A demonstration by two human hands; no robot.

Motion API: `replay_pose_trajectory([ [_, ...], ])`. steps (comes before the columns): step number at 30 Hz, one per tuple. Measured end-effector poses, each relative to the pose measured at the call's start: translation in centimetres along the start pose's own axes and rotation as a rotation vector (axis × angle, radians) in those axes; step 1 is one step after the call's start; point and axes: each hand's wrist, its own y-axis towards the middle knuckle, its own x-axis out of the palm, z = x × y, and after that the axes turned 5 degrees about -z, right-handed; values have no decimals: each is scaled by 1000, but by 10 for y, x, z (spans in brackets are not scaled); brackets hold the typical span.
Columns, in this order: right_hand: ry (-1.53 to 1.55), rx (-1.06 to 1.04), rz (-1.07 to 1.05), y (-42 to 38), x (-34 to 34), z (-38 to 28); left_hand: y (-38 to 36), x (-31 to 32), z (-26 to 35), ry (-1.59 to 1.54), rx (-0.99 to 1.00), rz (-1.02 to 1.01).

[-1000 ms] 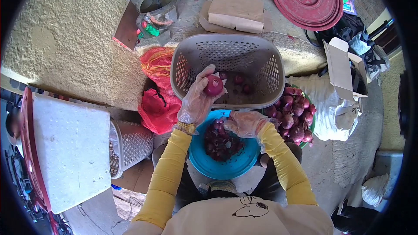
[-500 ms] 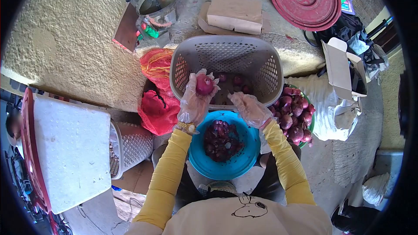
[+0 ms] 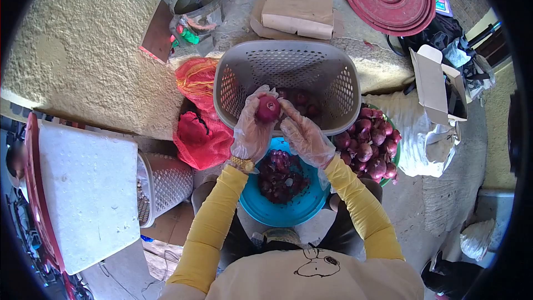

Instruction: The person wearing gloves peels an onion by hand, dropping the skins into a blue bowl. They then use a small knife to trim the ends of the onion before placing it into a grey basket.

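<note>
A red onion sits in my left hand, which is in a clear plastic glove with its fingers curled round it. My right hand, gloved too, comes up beside the onion; its fingertips are at or very near the onion's right side. Both hands are over the near rim of a grey-brown perforated basket, where a few onions lie at the bottom. Below my hands stands a blue basin holding dark onion skins.
Right of the basin, a green-rimmed container holds a heap of red onions. Red mesh bags lie left of the basket. A white foam board and a perforated bin stand further left. Flattened cardboard lies behind.
My right hand has moved left and up to the onion, its fingers now close against it. The onion in my left hand has shifted slightly right.
</note>
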Motion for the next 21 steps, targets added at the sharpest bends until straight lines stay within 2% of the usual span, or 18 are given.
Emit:
replay_pose_trajectory([
  [3, -18, -79, -1, 2, 2, 4, -1, 1, 0, 11, 21, -17],
  [8, 32, -69, 29, 2, 7, 4, 1, 7, 1, 220, 109, -73],
  [21, 51, -73, -14, 4, 7, 10, 1, 6, 1, 340, 161, -89],
])
